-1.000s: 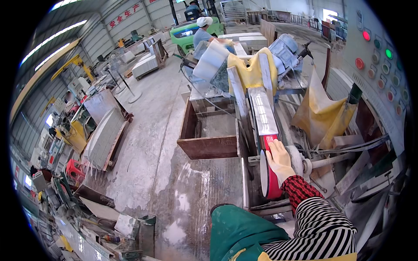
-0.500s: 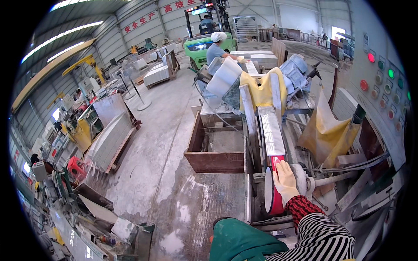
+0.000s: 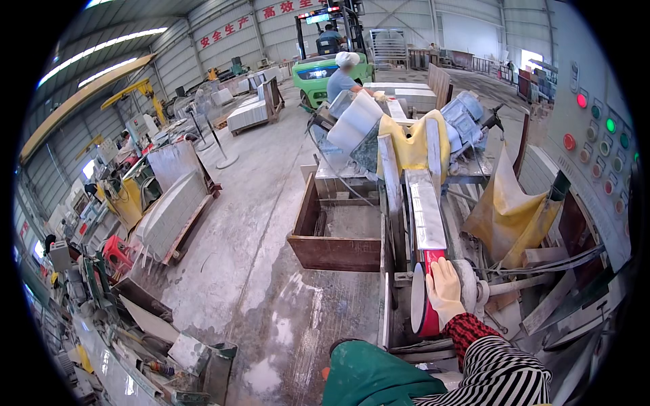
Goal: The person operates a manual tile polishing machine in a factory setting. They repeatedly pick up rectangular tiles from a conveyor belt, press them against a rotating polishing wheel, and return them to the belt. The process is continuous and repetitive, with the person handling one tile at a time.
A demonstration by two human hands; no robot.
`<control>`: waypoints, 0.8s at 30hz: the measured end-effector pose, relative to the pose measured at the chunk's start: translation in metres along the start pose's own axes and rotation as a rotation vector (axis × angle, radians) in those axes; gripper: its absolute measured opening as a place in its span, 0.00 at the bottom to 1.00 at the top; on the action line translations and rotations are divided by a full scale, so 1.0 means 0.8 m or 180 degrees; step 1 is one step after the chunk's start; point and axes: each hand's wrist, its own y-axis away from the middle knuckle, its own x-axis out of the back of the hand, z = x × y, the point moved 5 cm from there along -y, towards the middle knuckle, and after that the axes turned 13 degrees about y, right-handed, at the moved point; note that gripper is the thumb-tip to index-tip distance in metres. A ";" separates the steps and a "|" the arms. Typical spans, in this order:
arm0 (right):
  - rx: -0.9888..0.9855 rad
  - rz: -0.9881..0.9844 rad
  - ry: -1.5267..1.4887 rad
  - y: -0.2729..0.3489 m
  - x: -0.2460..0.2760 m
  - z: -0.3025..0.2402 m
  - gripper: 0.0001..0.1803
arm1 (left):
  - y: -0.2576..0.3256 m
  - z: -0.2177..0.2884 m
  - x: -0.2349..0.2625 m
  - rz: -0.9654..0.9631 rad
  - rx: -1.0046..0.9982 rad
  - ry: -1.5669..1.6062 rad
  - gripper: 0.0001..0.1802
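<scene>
The right hand, wearing a cream glove, is lying open and palm down on a red belt, its fingers pointing to 12 o'clock and gripping nothing; the left hand is lying out of view, so its state cannot be told. A striped sleeve is coming in from 5 o'clock. Just beyond the fingertips, at 12 o'clock, a long pale slab is resting on the belt, its far end lying near a yellow cover that is draping between motor housings. At 3 o'clock a grey roller is standing just beside the hand. At 10 o'clock an open wooden box is sitting on the floor; toward 1 o'clock a stained cloth is hanging, and beyond it a panel is showing lit red and green buttons. Farther out, at 11 o'clock, a white-capped co-worker is reaching forward, with a green forklift standing behind.
</scene>
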 end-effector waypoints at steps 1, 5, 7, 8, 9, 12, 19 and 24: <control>-0.0008 0.0001 -0.0015 -0.001 0.004 -0.001 0.20 | 0.000 -0.001 -0.001 -0.0009 -0.0002 -0.0017 0.20; -0.0062 -0.0111 -0.0064 0.002 0.008 -0.004 0.21 | -0.001 0.002 0.003 -0.0078 0.0081 -0.0060 0.20; -0.0082 -0.0174 -0.0078 0.003 0.011 -0.006 0.21 | -0.002 0.003 0.005 -0.0103 0.0124 -0.0061 0.20; -0.0069 -0.0154 -0.0069 0.004 0.011 -0.006 0.22 | -0.001 0.002 0.004 -0.0102 0.0123 -0.0058 0.20; -0.0056 -0.0134 -0.0061 0.006 0.011 -0.006 0.22 | -0.001 0.001 0.003 -0.0101 0.0123 -0.0056 0.20; -0.0028 -0.0058 -0.0006 0.011 0.010 -0.006 0.23 | -0.003 0.005 0.006 -0.0110 0.0150 -0.0050 0.20; 0.0065 0.0008 0.0106 0.012 0.023 -0.015 0.22 | -0.003 0.003 0.002 -0.0132 0.0098 -0.0117 0.20; 0.0128 -0.0055 0.0242 0.021 0.025 -0.021 0.22 | 0.000 -0.001 -0.001 -0.0131 0.0094 -0.0127 0.19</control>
